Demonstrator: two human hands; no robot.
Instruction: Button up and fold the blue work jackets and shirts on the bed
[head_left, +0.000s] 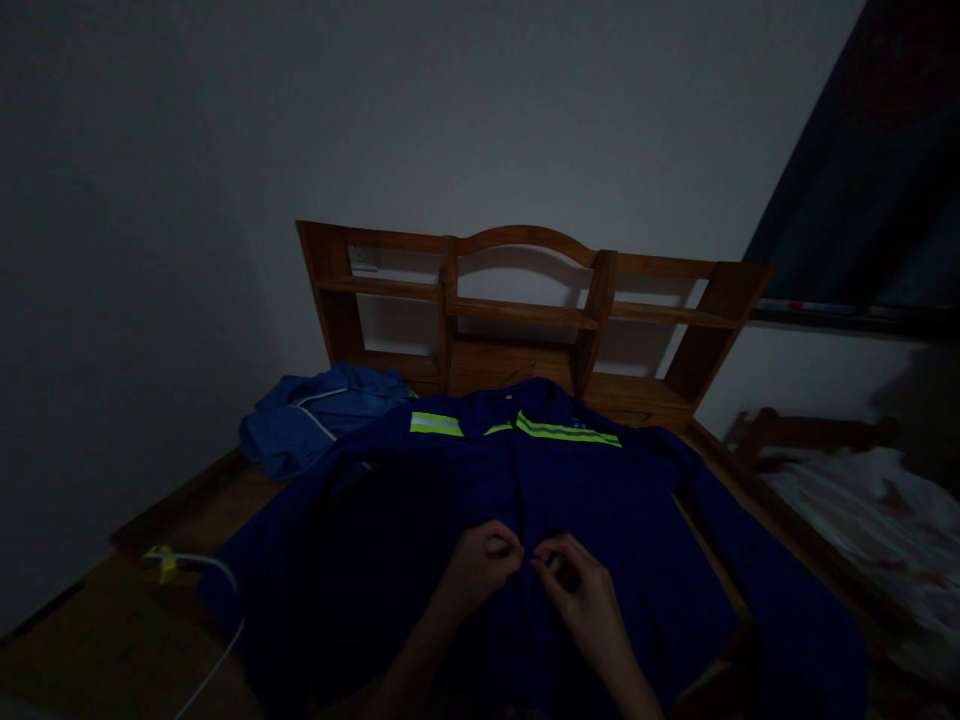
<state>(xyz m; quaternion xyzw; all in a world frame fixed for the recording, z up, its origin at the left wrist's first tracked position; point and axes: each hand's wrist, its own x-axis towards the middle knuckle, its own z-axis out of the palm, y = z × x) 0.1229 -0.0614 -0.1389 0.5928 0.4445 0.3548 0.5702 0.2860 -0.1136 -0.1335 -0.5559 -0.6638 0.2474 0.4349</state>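
A dark blue work jacket (622, 500) with yellow-green reflective strips lies spread on a wooden desk, its collar toward the shelf and its sleeves out to both sides. Over the middle of its front, my left hand (484, 560) pinches the jacket's front edge between thumb and fingers. Close beside it, my right hand (577, 575) is also closed in a pinch at the opposite front edge. The fingertips nearly meet along the front opening. The picture is dark, so the small detail between the fingers is hard to make out.
A wooden shelf unit (521, 312) stands at the back against the wall. Lighter blue clothing (300, 420) is heaped at the back left. A white cable (225, 650) with a yellow piece (163, 565) lies at left. White bedding (877, 520) and a dark curtain (870, 180) are on the right.
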